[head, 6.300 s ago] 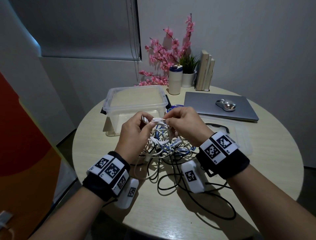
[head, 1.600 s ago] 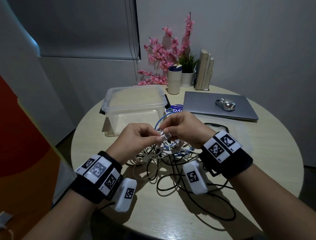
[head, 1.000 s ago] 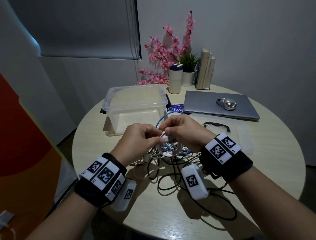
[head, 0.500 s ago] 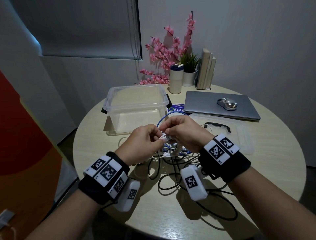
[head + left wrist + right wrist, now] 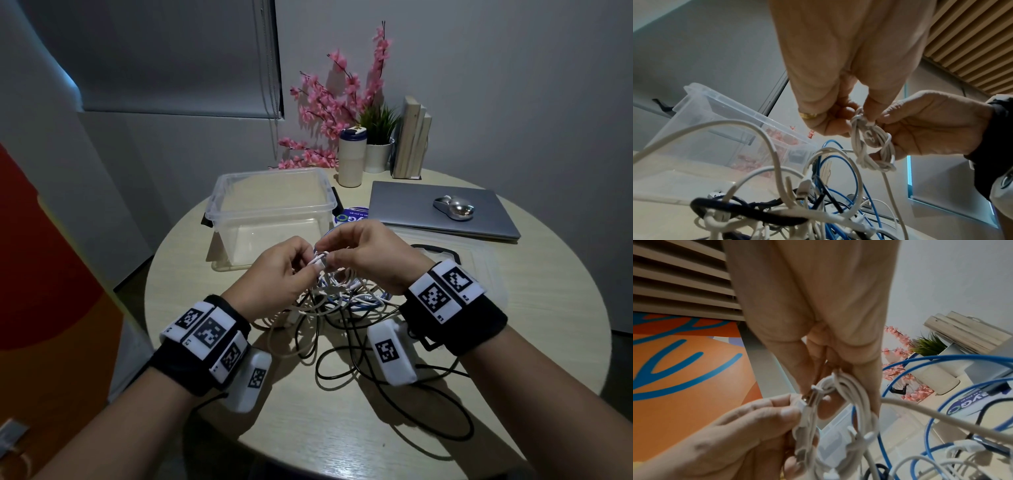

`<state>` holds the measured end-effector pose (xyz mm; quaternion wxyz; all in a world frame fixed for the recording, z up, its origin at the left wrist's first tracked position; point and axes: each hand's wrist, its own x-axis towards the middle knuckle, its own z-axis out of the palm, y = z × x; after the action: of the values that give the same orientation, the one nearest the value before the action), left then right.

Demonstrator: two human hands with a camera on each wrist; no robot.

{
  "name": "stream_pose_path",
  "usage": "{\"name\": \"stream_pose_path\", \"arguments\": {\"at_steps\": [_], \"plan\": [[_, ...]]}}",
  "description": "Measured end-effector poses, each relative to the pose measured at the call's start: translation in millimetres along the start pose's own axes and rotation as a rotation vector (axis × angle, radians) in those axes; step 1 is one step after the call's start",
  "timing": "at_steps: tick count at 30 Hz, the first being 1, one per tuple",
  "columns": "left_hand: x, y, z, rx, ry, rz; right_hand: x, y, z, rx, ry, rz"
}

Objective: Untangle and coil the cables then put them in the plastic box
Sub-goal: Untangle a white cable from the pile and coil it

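Right now both hands are meeting in the middle of the head view, just above the pile of cables. The left hand (image 5: 281, 274) is pinching a plug end of the white cable (image 5: 871, 144) with its fingers curled. The right hand (image 5: 368, 255) is holding a small white coil of that cable, with its fingers curled round the loops. In the left wrist view the coil is hanging down, long way up and down, and one white line is running from it down into the pile.

The plastic box (image 5: 274, 212) is sitting open just behind the hands, a bit to the upper left of them in the head view. Both hands are close to it; the left one looks a little nearer. I think the coil is going there next, up and over the near wall.

The tangled cables (image 5: 342, 308) are lying on the desk (image 5: 513, 308) under the hands: white ones, a blue cable (image 5: 920, 366) and a black cable (image 5: 394, 387). The white line is still joined to that pile, so it may be pulling the others along.

To the right of the box a laptop (image 5: 442, 212) is lying shut with a shiny mouse (image 5: 454, 207) on top. A clear lid (image 5: 479, 270) is lying flat near the right wrist. Pink flowers (image 5: 329, 102), a cup (image 5: 351, 157) and books (image 5: 412, 140) are standing at the back.
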<state>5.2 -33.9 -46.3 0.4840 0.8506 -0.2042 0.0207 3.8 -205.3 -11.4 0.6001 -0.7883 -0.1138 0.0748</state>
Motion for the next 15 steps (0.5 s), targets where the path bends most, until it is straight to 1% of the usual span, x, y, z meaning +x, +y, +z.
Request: {"name": "stream_pose_path", "arguments": {"at_steps": [3, 5, 7, 9, 12, 15], "plan": [[1.3, 1.8, 1.6, 0.089, 0.005, 0.049, 0.6, -0.5, 3.2, 0.022, 0.059, 0.011], [3.1, 4.2, 3.3, 0.106, 0.017, 0.064, 0.9, -0.1, 4.3, 0.041, 0.087, 0.011], [4.9, 6.8, 6.1, 0.084, 0.046, 0.064, 2.1, 0.2, 4.1, 0.086, 0.095, 0.026], [5.8, 8.4, 8.6, 0.116, 0.065, 0.078, 3.5, 0.8, 2.2, 0.13, 0.09, 0.051], [3.2, 10.7, 7.9, 0.224, 0.038, 0.144, 4.5, 1.5, -0.9, 0.148, 0.079, 0.079], [0.9, 9.4, 4.1, 0.26, 0.006, 0.187, 4.9, 3.2, -1.9, 0.13, 0.082, 0.109]]}}
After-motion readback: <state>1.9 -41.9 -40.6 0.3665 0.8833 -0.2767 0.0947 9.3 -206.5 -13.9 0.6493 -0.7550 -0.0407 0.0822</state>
